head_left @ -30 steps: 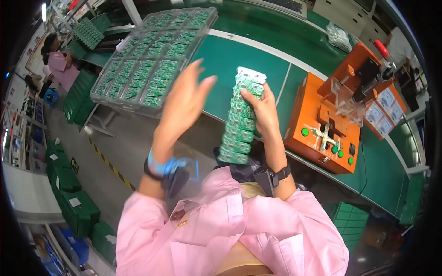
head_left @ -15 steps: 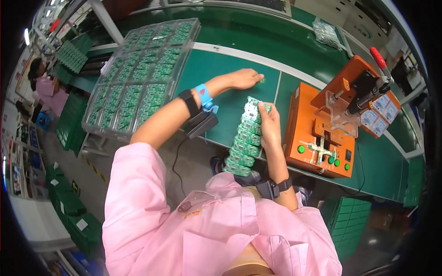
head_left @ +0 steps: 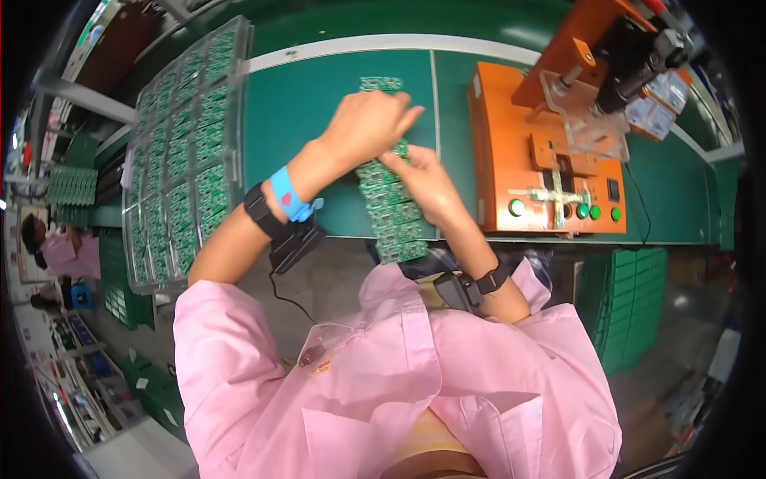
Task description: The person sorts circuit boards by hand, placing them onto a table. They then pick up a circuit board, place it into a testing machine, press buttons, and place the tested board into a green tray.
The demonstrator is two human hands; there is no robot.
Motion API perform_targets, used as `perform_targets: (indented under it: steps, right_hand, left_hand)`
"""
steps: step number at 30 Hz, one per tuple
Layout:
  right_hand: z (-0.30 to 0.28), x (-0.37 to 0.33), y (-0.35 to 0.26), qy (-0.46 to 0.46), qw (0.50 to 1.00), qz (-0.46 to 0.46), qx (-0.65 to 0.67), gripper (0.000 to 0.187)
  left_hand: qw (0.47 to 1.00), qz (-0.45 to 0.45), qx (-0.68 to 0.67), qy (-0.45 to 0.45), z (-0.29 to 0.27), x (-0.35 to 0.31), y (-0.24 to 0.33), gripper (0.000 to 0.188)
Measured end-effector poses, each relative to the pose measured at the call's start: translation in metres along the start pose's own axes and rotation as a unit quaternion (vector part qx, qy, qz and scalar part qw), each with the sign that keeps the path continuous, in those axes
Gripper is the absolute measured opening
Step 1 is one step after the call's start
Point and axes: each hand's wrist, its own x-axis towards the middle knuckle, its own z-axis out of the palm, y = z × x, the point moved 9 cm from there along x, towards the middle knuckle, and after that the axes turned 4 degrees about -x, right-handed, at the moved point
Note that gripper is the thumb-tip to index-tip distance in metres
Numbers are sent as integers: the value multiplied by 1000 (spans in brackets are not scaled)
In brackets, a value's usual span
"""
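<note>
A long panel of joined green circuit boards point(head_left: 392, 214) runs from beyond my hands down toward my lap. My right hand point(head_left: 429, 185) grips its right edge near the middle, thumb on top. Across the panel's upper part lies my left hand point(head_left: 365, 126), closed around it with its fingers mostly hidden and one digit sticking out to the right. The end board point(head_left: 381, 82) shows past the left knuckles. A blue strap point(head_left: 289, 194) and a black band circle my left wrist; a black band point(head_left: 491, 279) is on the right.
Clear trays of green circuit boards point(head_left: 242, 104) stand on the left. An orange test fixture point(head_left: 499, 144) with green buttons and a lever clamp is on the right. Green crates point(head_left: 634, 307) stand below the table edge. A person in pink point(head_left: 70, 254) sits far left.
My left hand has come from the tabletop onto the panel's upper part. The right hand still holds the panel, which now hangs straighter. The view has turned and shifted.
</note>
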Motion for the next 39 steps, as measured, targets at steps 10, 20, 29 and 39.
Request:
perform_targets:
  steps: [10, 20, 29, 39]
  right_hand:
    - [9, -16, -31, 9, 993, -73, 92, 19]
    - [-10, -6, -14, 62, 989, -34, 130, 24]
    - [8, -18, -26, 23, 992, -118, 48, 20]
    - [1, -14, -17, 10, 999, -3, 46, 18]
  left_hand:
    - [971, -28, -230, -61, 30, 35, -56, 41]
    - [981, 110, -24, 159, -29, 1, 1, 33]
    - [930, -168, -313, -99, 28, -21, -52, 40]
    - [806, -287, -494, -154, 55, -32, -47, 44]
